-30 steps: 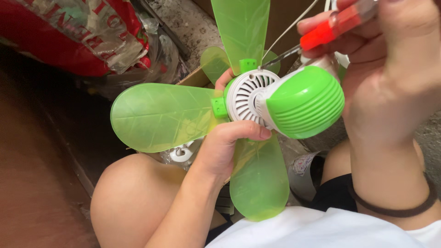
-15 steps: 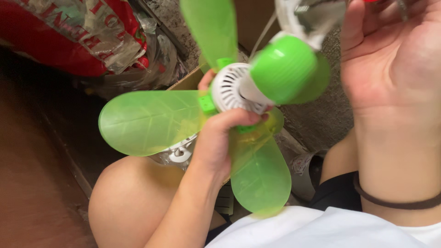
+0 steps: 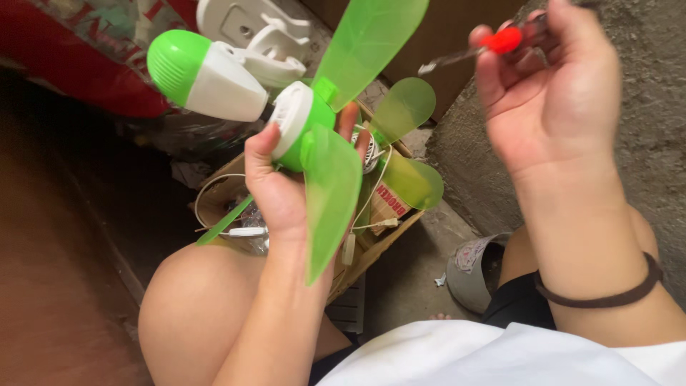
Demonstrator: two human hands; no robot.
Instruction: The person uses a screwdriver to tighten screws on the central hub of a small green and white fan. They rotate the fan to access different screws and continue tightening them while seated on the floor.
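My left hand [image 3: 282, 189] grips a small green and white fan [image 3: 236, 82] by its hub, fingers wrapped around the blade mount. The fan's green motor cap points up and left, and its translucent green blades [image 3: 330, 196] spread down and to the right. My right hand [image 3: 554, 93], raised at the upper right, pinches a screwdriver [image 3: 493, 44] with a red handle and a metal shaft that points left toward the fan. A dark band circles my right wrist. The two hands are apart.
A cardboard box [image 3: 389, 211] with wires and fan parts sits on the floor below the fan. A white bracket [image 3: 254, 32] lies behind it. A red printed sack [image 3: 93, 64] is at the upper left. My knees and a grey slipper [image 3: 475, 275] are below.
My left hand has turned the fan, so its green motor cap swung from the right side over to the upper left. My right hand stays raised with the screwdriver.
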